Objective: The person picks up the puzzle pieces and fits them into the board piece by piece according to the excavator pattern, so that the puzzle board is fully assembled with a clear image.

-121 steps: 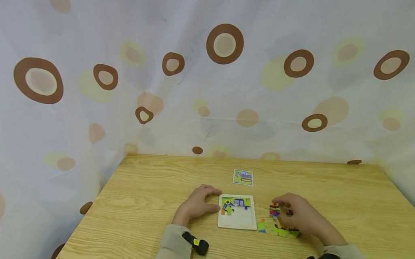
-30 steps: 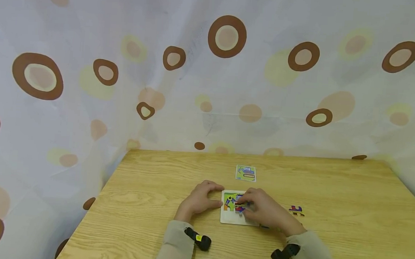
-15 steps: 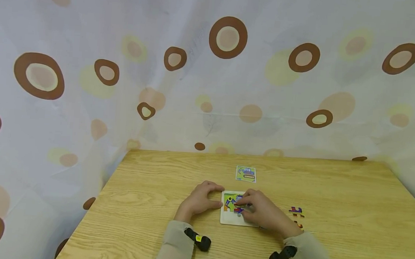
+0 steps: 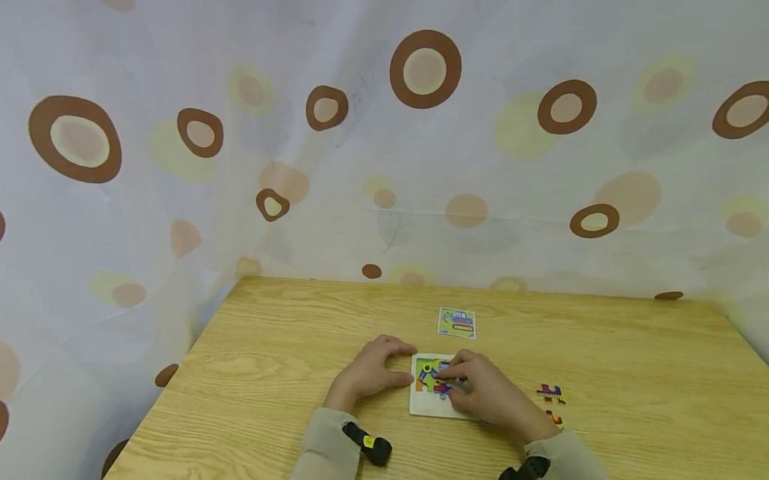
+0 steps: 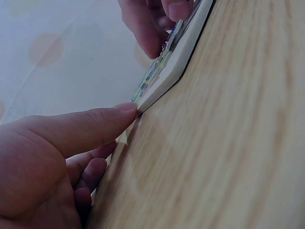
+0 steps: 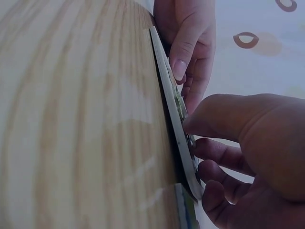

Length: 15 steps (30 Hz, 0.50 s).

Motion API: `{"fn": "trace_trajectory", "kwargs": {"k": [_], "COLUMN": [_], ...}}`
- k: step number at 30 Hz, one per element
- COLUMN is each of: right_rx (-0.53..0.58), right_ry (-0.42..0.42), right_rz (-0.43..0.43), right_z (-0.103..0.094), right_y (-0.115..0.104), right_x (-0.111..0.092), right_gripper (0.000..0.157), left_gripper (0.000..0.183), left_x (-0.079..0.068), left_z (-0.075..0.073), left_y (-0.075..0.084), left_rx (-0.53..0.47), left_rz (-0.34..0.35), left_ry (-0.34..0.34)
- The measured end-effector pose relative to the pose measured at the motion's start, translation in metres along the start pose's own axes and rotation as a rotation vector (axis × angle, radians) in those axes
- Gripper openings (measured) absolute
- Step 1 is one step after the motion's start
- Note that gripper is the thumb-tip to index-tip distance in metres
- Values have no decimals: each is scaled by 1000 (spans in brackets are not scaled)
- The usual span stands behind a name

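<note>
Pressing a puzzle piece [image 4: 443, 385] into the white tray [image 4: 427, 407] is what our right hand [image 4: 487, 395] is busy with: its fingers curl down over the tray, thumb and fingertips pinching the piece against the few pieces already seated in the upper part. The right wrist view shows the thumb [image 6: 214, 117] bearing on the tray's face, though the piece itself is hidden there. Our left hand [image 4: 370, 374] rests on the table [image 4: 281, 352] at the tray's left edge, fingers loosely curled, thumb tip [image 5: 125, 110] touching the tray's corner and gripping nothing.

The tray sits mid-table, between both hands; the reference card [image 4: 457, 322] lies just beyond it, and loose pieces [image 4: 550, 392] lie apart to the right.

We judge the main risk to be a skewed piece: if its tabs are not lined up, our pressing could bend it or lift the neighbours out. The left hand only braces one edge, so a sideways push from the right could also slide the tray, though the left thumb would check that. We cannot tell whether the piece is fully seated
</note>
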State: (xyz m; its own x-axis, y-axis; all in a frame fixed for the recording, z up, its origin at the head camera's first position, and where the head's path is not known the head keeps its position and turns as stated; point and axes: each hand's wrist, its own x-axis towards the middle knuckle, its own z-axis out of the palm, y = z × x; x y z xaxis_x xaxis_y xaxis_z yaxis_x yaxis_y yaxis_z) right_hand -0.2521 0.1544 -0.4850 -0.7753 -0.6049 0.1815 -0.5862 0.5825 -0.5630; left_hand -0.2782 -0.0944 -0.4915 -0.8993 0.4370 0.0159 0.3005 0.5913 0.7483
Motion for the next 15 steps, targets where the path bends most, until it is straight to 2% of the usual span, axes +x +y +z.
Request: {"fn": "trace_trajectory", "kwargs": {"k": [8, 15], "right_rx": [-2, -4], "right_ry": [21, 12], "right_rz": [-6, 24], "right_z": [0, 0], "right_y": [-2, -2], "right_x": [0, 1], "right_gripper": [30, 30], "left_gripper": [43, 43], "left_x": [1, 2], "left_z": [0, 1], "left_y": [0, -3], "left_rx": [3, 9], "left_rz": [-13, -12], "left_ry": [0, -3]}}
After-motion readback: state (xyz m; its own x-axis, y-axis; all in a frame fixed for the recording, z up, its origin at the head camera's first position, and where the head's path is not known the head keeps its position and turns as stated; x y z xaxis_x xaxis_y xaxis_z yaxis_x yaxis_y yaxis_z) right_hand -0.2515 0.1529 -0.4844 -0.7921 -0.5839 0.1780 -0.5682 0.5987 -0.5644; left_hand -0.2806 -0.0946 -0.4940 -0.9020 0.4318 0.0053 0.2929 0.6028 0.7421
